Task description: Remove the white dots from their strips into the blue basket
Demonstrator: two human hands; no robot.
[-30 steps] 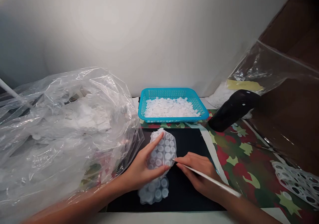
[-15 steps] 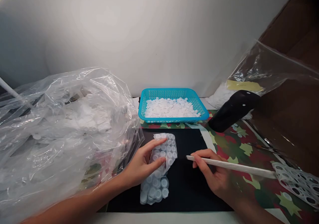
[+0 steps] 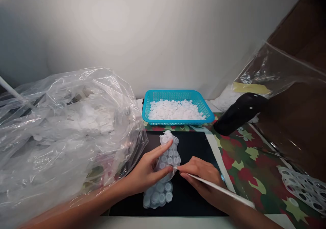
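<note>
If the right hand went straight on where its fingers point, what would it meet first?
Probably the translucent sheet of round pieces in the left hand; the white stick in the right hand points at its edge, though depth is unclear.

The left hand (image 3: 149,170) covers part of the translucent plastic sheet of round caps (image 3: 176,151), the right edge crops a white holed plastic sheet (image 3: 303,185), and a crinkled clear-plastic bag (image 3: 51,161) blurs its contents (image 3: 98,120).
</note>
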